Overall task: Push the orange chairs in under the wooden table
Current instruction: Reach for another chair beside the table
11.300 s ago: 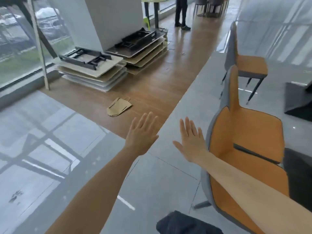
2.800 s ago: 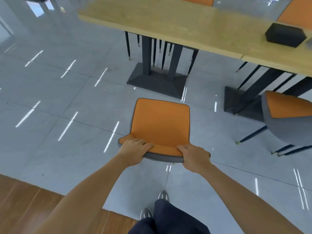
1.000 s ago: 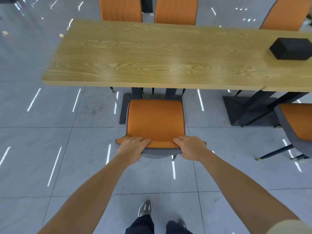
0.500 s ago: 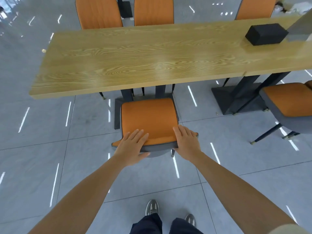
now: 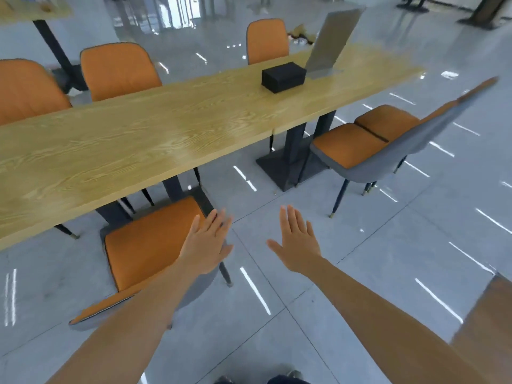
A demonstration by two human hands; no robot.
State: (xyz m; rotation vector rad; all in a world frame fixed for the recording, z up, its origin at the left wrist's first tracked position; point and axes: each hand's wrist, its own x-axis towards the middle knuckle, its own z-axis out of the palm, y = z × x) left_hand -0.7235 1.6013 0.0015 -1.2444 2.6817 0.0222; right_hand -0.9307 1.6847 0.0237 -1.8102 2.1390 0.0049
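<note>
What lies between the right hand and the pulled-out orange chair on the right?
Only bare grey floor tiles separate the right hand from the pulled-out chair, per the head view.

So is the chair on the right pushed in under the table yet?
No, the right chair stands clear of the table edge, angled away, its whole seat showing.

Beyond the fingers (image 5: 213,223), the tabletop (image 5: 138,145) hid the near chair's (image 5: 149,245) front legs — its left end cut off.

Bare floor (image 5: 360,245) between chairs (image 5: 357,145)
</note>
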